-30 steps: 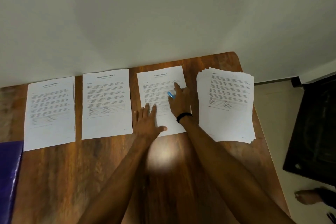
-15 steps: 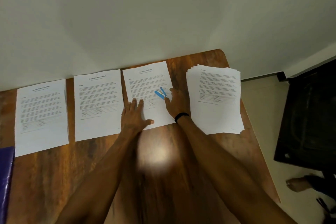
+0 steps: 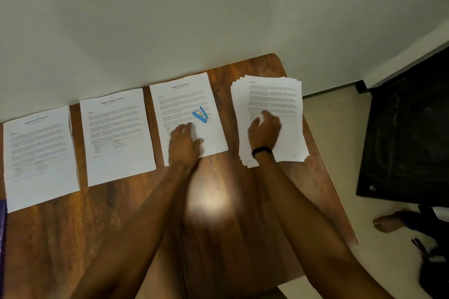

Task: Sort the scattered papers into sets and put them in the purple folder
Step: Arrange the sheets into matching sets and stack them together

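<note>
Several printed paper sets lie in a row along the back of the wooden table (image 3: 60,238): a left set (image 3: 38,153), a second set (image 3: 116,136), a third set (image 3: 187,104) and a thicker fanned stack (image 3: 269,94) at the right. A small blue clip-like object (image 3: 200,114) lies on the third set. My left hand (image 3: 184,139) rests on the third set's lower part, fingers loosely bent. My right hand (image 3: 264,128), with a black wristband, rests on the fanned stack. A sliver of the purple folder (image 3: 2,238) shows at the left edge.
A pale wall rises directly behind the table. The table's right edge is near the fanned stack. A dark piece of furniture (image 3: 408,143) stands on the floor to the right, with a bare foot (image 3: 388,223) of a person below it.
My right hand let go of the blue object on the third set and moved right onto the fanned stack. My left hand slid a little further onto the third set.
</note>
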Motion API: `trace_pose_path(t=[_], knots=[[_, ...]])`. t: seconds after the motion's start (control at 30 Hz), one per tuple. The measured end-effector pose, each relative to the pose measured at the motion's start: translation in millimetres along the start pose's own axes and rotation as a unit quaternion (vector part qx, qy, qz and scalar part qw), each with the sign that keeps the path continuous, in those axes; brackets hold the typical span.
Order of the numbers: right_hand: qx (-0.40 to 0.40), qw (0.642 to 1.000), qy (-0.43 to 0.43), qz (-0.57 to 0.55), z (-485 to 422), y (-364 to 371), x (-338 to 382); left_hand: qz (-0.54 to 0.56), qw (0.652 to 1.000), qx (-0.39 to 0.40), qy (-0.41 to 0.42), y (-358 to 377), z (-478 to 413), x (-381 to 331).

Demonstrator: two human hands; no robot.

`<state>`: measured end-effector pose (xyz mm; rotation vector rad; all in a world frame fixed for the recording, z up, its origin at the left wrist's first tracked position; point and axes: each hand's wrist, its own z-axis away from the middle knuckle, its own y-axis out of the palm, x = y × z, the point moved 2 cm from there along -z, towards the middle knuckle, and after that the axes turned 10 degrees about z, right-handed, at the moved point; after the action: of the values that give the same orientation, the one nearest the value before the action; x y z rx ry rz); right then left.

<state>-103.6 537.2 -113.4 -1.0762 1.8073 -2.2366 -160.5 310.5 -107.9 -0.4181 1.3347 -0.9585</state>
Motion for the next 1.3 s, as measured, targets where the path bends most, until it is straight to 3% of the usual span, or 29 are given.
trace_pose_path(t=[0.1, 0.2, 0.37, 0.5, 0.73, 0.8, 0.93, 1.0, 1.1, 1.17, 1.27, 1.3], knots=[[-0.002, 0.989, 0.127, 0.071, -17, -12, -40, 0.099, 0.995, 0.028, -0.014, 36, 18, -47], [0.092, 0.963, 0.232, 0.1, -18, -13, -76, 0.127, 0.987, 0.088, -0.042, 76, 30, -83], [0.128, 0.953, 0.244, 0.123, -6, -12, -85, 0.06, 0.991, 0.118, -0.034, 115, 48, -99], [0.128, 0.953, 0.242, 0.127, -15, -14, -84, 0.074, 0.99, 0.114, -0.04, 120, 50, -97], [0.175, 0.961, 0.197, -0.083, -30, -10, -99, 0.074, 0.984, 0.155, -0.045, 107, 45, -89], [0.193, 0.942, 0.208, -0.18, -30, -17, -99, 0.078, 0.982, 0.168, -0.044, 105, 45, -84], [0.258, 0.864, 0.232, -0.365, -19, -31, -101, 0.117, 0.975, 0.185, -0.048, 103, 47, -76], [0.278, 0.843, 0.215, -0.407, -7, -45, -97, 0.198, 0.957, 0.202, -0.069, 95, 49, -74], [0.315, 0.822, 0.169, -0.443, 16, -68, -93, 0.407, 0.873, 0.198, -0.179, 71, 58, -70], [0.342, 0.808, 0.149, -0.456, 39, -82, -91, 0.473, 0.833, 0.189, -0.214, 45, 70, -63], [0.405, 0.772, 0.142, -0.468, 86, -92, -85, 0.572, 0.77, 0.202, -0.195, 3, 99, -47], [0.435, 0.758, 0.131, -0.468, 103, -91, -83, 0.589, 0.764, 0.194, -0.178, -10, 111, -37]])
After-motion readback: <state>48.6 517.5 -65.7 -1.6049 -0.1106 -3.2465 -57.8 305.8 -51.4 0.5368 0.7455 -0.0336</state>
